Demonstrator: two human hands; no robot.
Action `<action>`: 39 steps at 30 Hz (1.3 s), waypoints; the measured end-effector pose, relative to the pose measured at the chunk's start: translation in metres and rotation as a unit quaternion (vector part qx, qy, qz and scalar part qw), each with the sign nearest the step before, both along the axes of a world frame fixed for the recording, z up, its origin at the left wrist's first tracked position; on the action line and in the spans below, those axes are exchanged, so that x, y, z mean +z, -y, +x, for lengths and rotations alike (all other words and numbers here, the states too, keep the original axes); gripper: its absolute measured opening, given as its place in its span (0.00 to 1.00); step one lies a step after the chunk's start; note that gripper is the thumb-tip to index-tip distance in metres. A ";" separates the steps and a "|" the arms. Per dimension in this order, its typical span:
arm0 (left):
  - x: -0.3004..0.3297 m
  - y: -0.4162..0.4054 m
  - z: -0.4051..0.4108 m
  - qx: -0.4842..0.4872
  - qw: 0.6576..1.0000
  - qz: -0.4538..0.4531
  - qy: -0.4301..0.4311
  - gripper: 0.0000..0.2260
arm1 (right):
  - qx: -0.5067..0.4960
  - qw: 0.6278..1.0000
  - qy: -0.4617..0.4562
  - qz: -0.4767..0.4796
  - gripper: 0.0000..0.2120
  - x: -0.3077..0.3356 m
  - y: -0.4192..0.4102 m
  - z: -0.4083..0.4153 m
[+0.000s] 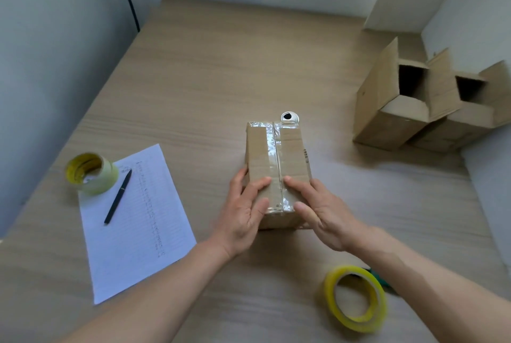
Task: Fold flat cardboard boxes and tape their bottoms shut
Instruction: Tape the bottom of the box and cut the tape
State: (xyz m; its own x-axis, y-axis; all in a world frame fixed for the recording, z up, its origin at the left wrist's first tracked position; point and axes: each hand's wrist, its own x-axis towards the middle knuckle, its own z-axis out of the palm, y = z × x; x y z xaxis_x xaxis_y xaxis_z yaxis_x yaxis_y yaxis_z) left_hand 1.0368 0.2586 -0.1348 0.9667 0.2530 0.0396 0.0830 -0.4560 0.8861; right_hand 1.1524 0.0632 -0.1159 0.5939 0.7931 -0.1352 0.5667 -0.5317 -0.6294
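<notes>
1. One tape roll (355, 298) nearest, on the table (210, 72) beside the right forearm.
2. Both hands on the cardboard box (276, 168) mid-table: left hand (243, 215) and right hand (320, 212), fingers straight, pressing its taped seam.
3. Paper (138, 221), pen (118, 196), second tape roll (91, 172) at left.
4. Two open boxes (414, 105) far right.

under my left hand (243, 210) and right hand (320, 212): brown box (276, 166), shiny clear tape strip (273, 149) | left of my left hand: white lined sheet (138, 221), black pen (118, 196), pale yellow-green roll (92, 174) | below my right hand: bright yellow roll (355, 298)
</notes>
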 end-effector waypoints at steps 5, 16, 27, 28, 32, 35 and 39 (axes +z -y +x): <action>0.011 0.000 0.001 0.047 0.996 -0.059 -0.040 0.29 | -0.046 0.996 -0.075 -0.004 0.26 0.009 0.003 -0.002; 0.061 -0.038 0.036 0.115 0.968 -0.220 -0.039 0.18 | -0.344 0.772 -0.409 0.345 0.19 0.020 -0.019 0.002; 0.040 0.023 0.011 0.168 0.872 -0.432 -0.157 0.27 | -0.411 0.749 -0.367 0.367 0.19 -0.004 -0.035 -0.044; 0.034 0.027 0.008 0.200 0.862 -0.440 -0.153 0.26 | -0.420 0.746 -0.364 0.366 0.18 -0.004 -0.035 -0.047; 0.008 0.038 -0.012 0.267 0.795 -0.495 -0.225 0.21 | -0.481 0.728 -0.388 0.296 0.17 -0.013 -0.033 -0.062; 0.003 0.041 -0.013 0.280 0.793 -0.485 -0.242 0.15 | -0.513 0.708 -0.421 0.241 0.16 -0.028 -0.032 -0.078; -0.002 0.028 -0.022 0.287 0.826 -0.393 -0.283 0.14 | -0.520 0.741 -0.383 0.184 0.13 -0.037 -0.029 -0.086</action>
State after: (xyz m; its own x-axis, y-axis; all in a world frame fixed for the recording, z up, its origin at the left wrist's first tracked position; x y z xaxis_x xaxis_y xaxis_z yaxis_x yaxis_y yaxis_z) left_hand 1.0152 0.2308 -0.1372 0.4862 0.4084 -0.7725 0.5883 0.5007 0.6350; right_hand 1.0662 0.0926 -0.1525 0.7702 0.0284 -0.6372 -0.6278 -0.1424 -0.7652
